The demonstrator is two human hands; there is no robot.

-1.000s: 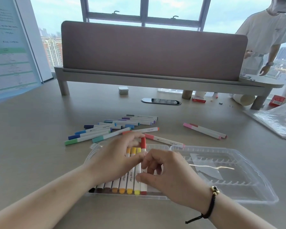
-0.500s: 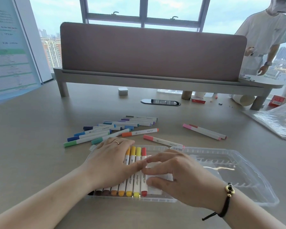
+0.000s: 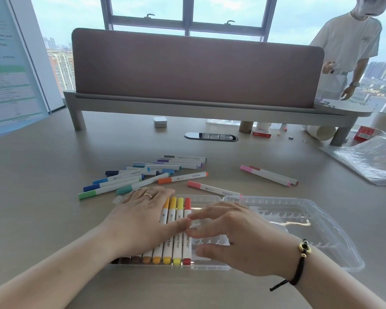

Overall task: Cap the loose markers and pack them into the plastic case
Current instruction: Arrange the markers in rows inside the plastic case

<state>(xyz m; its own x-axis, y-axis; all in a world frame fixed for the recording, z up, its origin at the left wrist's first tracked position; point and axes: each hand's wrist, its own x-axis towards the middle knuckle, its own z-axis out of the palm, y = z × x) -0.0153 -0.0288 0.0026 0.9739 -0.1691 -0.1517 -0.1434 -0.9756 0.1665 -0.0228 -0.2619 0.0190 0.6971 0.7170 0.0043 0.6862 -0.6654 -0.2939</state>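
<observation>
Eight capped markers [image 3: 178,239] lie side by side in the left half of the open plastic case [image 3: 299,221] on the worktop [image 3: 31,186], left hand [image 3: 140,221] flat on them, right hand [image 3: 239,237] fingers relaxed, holding nothing, beside the red one.

The left hand [image 3: 140,221] lies flat, palm down, fingers [image 3: 158,194] straight and together. The right hand [image 3: 239,237] hovers close beside it, fingers loosely spread and slightly bent. Both forearms reach forward.
</observation>
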